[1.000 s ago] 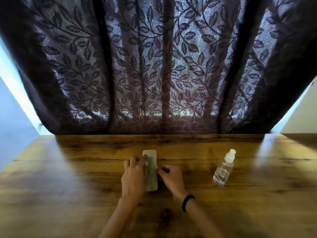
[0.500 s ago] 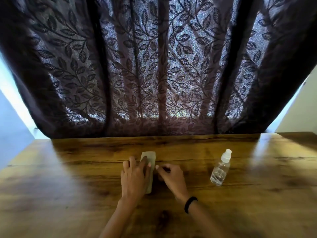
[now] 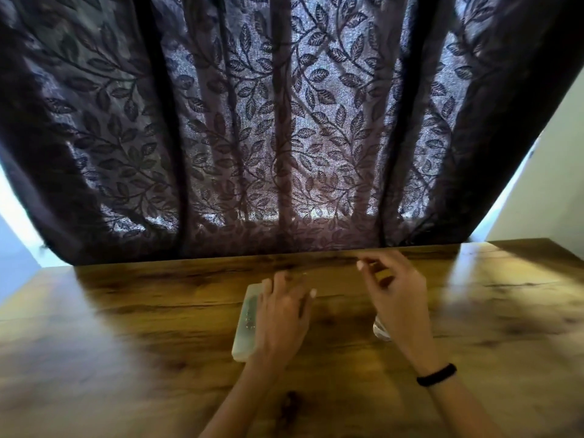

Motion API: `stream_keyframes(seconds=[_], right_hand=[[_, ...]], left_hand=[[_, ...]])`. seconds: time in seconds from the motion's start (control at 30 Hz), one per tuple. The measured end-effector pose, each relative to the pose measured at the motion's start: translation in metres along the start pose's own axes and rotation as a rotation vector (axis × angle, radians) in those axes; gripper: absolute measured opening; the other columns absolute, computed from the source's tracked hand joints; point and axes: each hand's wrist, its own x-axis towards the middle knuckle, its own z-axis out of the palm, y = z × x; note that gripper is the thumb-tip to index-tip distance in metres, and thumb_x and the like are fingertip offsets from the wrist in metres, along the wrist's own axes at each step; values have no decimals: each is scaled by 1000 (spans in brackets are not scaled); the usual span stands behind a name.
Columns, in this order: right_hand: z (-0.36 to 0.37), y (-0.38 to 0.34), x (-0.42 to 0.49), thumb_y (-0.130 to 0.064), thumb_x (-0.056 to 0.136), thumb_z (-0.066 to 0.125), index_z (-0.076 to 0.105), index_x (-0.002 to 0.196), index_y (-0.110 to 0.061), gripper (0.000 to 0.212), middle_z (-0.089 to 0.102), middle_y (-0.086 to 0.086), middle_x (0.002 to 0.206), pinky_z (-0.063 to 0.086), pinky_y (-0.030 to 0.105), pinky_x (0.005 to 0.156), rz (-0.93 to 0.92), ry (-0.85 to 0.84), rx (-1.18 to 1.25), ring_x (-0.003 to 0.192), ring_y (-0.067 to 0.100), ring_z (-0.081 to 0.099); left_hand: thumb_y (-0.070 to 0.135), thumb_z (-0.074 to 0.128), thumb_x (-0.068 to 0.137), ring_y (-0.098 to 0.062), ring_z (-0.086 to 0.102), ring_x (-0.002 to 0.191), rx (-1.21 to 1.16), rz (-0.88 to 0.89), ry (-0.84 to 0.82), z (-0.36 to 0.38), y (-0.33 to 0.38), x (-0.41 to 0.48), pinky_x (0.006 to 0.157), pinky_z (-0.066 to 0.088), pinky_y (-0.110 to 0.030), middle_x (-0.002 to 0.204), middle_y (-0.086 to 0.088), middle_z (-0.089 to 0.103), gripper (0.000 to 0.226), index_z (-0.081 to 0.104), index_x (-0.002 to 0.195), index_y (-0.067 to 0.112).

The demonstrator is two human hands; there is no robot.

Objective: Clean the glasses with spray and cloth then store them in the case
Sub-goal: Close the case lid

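A pale translucent glasses case [image 3: 247, 324] lies lengthwise on the wooden table [image 3: 126, 343]. My left hand [image 3: 282, 317] rests on the case's right side, fingers spread flat. My right hand [image 3: 398, 298] hovers to the right with curled, parted fingers and holds nothing. It covers most of the clear spray bottle [image 3: 380, 330], of which only the base shows. I see no glasses and no cloth.
A dark leaf-patterned curtain [image 3: 284, 128] hangs right behind the table's far edge. Pale walls show at both sides. A black band [image 3: 436, 374] sits on my right wrist.
My right hand has left the case and moved right, over the spray bottle. My left hand stays on the case. The view has tilted and blurred.
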Motion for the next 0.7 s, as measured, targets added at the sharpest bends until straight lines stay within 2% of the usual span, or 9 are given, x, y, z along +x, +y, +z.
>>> stream_keyframes(seconds=[0.1, 0.23, 0.37, 0.43, 0.6, 0.7], right_hand=[[-12, 19, 4, -9, 81, 68, 68, 89, -10, 8, 66, 9, 93, 51, 42, 71, 53, 83, -121, 89, 27, 55], [-19, 47, -3, -7, 79, 69, 69, 88, -6, 9, 65, 14, 94, 52, 51, 72, 102, 69, -103, 90, 32, 56], [-21, 60, -15, -7, 78, 70, 68, 92, -8, 14, 62, 11, 94, 55, 44, 71, 107, 45, -66, 83, 26, 60], [-21, 61, -18, -6, 79, 69, 67, 95, -10, 17, 61, 9, 95, 55, 36, 70, 97, 32, -46, 80, 22, 61], [-17, 60, -16, 0, 79, 66, 67, 97, -11, 21, 63, 6, 96, 52, 29, 69, 88, 17, -58, 77, 16, 59], [-10, 54, -15, 0, 79, 67, 65, 98, -11, 23, 61, 0, 94, 46, 15, 69, 106, 15, -23, 80, 12, 58]], left_hand=[[39, 51, 90, -17, 41, 104, -118, 79, -84, 18, 24, 5, 82, 37, -25, 118, -4, 53, 31, 61, 111, 19], [41, 56, 87, -16, 41, 118, -266, 129, -301, 46, 49, 9, 101, 33, -29, 128, 1, 53, 47, 48, 129, 22], [35, 64, 81, -16, 44, 121, -338, 150, -346, 65, 65, 11, 106, 29, -31, 129, 0, 56, 50, 51, 127, 19], [35, 66, 79, -14, 47, 117, -353, 127, -330, 70, 70, 13, 101, 34, -30, 125, 2, 59, 50, 54, 124, 20], [32, 67, 79, -17, 52, 109, -413, 115, -303, 69, 80, 14, 94, 40, -30, 116, -2, 64, 40, 59, 115, 17], [28, 67, 79, -17, 52, 108, -406, 77, -261, 65, 74, 15, 88, 43, -27, 116, -3, 63, 39, 59, 114, 15]])
